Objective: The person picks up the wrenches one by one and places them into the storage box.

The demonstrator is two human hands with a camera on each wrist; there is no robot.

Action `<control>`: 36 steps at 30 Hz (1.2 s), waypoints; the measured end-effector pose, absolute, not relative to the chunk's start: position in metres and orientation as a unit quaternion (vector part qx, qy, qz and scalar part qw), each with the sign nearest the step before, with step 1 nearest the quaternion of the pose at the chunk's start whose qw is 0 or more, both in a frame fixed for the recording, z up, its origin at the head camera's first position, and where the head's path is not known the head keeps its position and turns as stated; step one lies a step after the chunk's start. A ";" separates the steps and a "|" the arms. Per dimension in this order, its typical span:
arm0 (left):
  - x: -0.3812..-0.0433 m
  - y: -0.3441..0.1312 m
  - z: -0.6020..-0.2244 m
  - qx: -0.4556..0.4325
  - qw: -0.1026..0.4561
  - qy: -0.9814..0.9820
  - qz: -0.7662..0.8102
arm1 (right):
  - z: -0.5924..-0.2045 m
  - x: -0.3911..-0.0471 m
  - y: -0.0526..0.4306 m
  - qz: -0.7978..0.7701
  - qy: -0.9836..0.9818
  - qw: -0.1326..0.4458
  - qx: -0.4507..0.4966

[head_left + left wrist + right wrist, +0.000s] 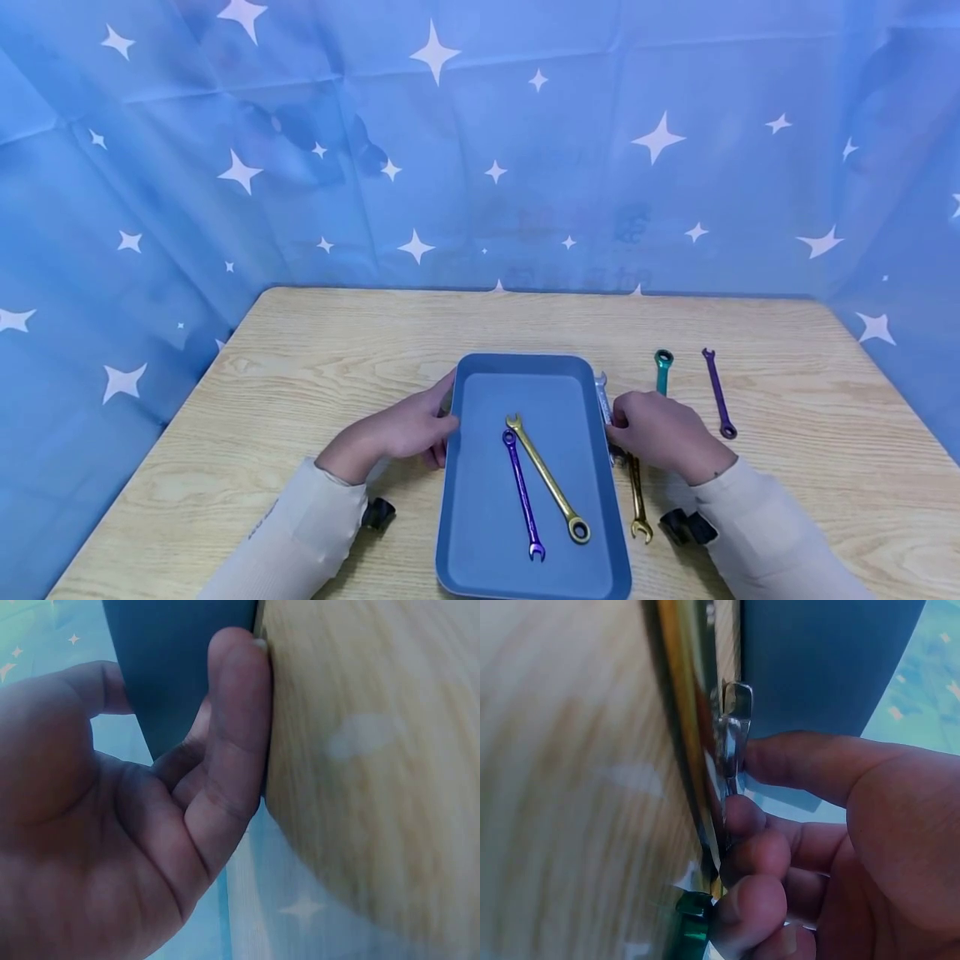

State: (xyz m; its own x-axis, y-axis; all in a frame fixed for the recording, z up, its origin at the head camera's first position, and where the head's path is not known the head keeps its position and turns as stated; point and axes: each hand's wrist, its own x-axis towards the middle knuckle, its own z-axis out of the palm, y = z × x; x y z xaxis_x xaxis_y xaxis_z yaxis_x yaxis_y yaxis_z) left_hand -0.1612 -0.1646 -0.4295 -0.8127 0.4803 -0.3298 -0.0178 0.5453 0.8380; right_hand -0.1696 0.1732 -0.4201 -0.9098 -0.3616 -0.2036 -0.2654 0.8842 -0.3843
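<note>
A blue tray (480, 533) stands on the table, holding a gold wrench (550, 482) and a purple wrench (522, 497) side by side. My left hand (397, 427) grips the tray's left side, thumb at the rim and fingers bent against the outer wall (169, 667). Just off the tray's right side, my right hand (663, 433) pinches a silver wrench (735, 739) between thumb and fingers. Part of that wrench is hidden by the hand. Beneath the same hand lies a second gold wrench (637, 496), its upper part covered.
Beyond the right hand lies a green wrench (662, 375), partly hidden by it. Farther right is a dark purple wrench (717, 392). The wooden table (360, 333) ends at a blue curtain (495, 125) with white stars.
</note>
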 end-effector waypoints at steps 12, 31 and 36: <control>-0.161 -0.165 -0.431 0.137 0.275 0.835 0.456 | -0.423 -0.169 0.175 -0.183 0.958 0.145 -0.168; -0.162 -0.164 -0.430 0.136 0.275 0.834 0.458 | -0.421 -0.168 0.174 -0.175 0.960 0.150 -0.159; -0.162 -0.164 -0.430 0.133 0.276 0.836 0.456 | -0.420 -0.168 0.173 -0.171 0.960 0.150 -0.164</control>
State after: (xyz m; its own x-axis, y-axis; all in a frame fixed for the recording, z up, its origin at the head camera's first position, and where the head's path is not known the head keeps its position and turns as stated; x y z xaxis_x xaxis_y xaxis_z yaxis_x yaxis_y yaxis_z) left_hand -0.1618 -0.1641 -0.4303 -0.8125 0.4734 -0.3403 -0.0298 0.5491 0.8352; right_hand -0.1681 0.1735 -0.4204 -0.9012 -0.3669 -0.2308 -0.2646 0.8874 -0.3774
